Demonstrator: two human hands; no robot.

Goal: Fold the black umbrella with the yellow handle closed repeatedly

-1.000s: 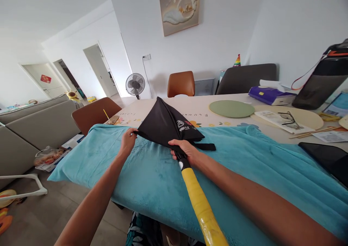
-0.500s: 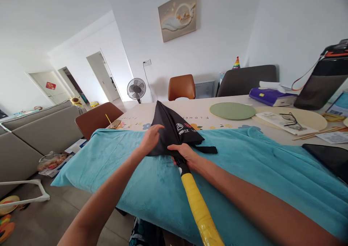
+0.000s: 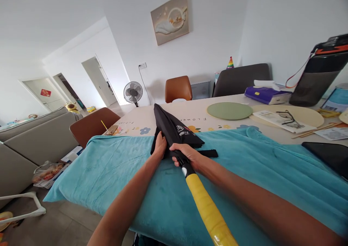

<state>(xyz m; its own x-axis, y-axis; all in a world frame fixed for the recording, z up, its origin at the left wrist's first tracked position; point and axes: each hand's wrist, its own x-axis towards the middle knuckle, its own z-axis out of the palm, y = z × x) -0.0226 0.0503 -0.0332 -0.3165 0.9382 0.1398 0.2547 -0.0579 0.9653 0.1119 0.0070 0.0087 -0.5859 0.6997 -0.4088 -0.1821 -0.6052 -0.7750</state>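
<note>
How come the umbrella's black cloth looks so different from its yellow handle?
Colour: the cloth is black with white printing, while the handle is yellow and shiny near its lower end.
Shape: the cloth is folded and loose, narrowing to a point; the handle is one long, slim piece.
Touch: the left hand is on the cloth, but no hand is on the yellow handle.
Same: both belong to one umbrella.

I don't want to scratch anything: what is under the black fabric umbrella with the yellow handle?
Around the black fabric umbrella, the fuzzy turquoise blanket shows below it, and the cream flower-printed tabletop nearer its tip. Whatever its folds cover cannot be seen.
</note>
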